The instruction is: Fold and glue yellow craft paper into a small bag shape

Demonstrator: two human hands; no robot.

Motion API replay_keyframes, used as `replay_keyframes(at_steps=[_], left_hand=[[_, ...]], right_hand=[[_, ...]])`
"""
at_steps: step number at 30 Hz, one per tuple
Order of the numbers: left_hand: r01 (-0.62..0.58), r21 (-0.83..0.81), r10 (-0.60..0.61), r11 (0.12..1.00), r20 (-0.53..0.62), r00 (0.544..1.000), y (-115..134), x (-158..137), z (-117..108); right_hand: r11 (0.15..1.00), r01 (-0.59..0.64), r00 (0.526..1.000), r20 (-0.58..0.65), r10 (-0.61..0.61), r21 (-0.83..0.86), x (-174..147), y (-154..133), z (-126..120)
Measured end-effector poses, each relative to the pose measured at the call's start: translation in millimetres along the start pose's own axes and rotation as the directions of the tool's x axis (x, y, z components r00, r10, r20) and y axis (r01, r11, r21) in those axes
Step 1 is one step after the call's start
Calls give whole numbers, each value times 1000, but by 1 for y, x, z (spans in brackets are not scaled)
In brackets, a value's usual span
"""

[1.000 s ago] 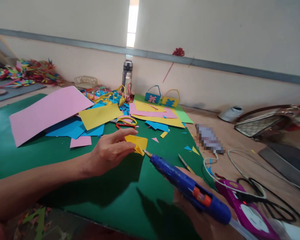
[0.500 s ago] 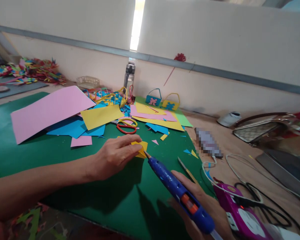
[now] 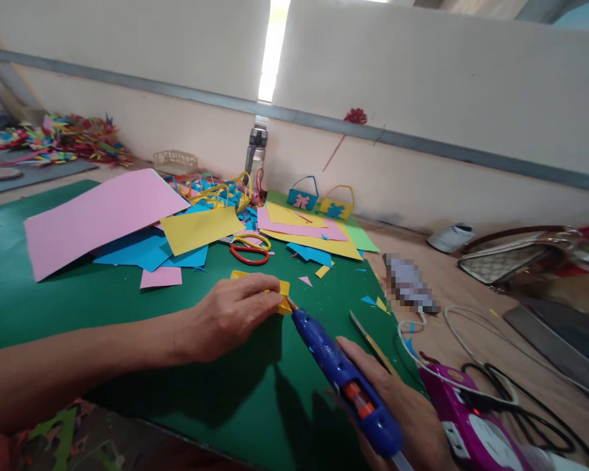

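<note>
ok so using the scissors [image 3: 249,262] as the landmark, the folded yellow piece [image 3: 285,288] is just on the near side of them and a touch to the right, over the green work surface [image 3: 103,294], mostly hidden under the left hand [image 3: 235,307]. What's changed in the last second is that hand: the fingers were spread a bit with more of the yellow showing, and now they've come together and slid further over it toward its right edge, so it's got a snug hold on the piece (thumb's hidden, can't tell if it's a proper pinch or more of a press). Right hand [image 3: 397,399], nearer and well to the right of the scissors, has its grip wrapped round the blue glue gun [image 3: 324,353], and the nozzle is right at the piece's right edge, can't tell if it's actually touching. To me that means the fold is better steadied for gluing, but fingertips and hot nozzle are now really close, so a slip could sting. Two little paper bags, one blue [image 3: 302,199] and one yellow [image 3: 336,208], stand beyond the scissors to the right
</note>
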State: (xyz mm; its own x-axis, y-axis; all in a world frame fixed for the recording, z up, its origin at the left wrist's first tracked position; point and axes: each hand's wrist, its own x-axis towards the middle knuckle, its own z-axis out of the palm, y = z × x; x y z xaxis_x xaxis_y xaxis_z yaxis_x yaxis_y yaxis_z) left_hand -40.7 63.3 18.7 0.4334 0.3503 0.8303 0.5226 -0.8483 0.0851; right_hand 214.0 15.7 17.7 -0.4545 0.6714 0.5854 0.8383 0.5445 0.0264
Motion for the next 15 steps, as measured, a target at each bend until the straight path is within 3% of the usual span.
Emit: replay_keyframes(at_steps=[15], left_hand=[[-75, 33, 75, 997, 16, 997, 2, 0, 0]], right_hand=[[994, 81, 997, 1, -81, 79, -4, -7, -2]])
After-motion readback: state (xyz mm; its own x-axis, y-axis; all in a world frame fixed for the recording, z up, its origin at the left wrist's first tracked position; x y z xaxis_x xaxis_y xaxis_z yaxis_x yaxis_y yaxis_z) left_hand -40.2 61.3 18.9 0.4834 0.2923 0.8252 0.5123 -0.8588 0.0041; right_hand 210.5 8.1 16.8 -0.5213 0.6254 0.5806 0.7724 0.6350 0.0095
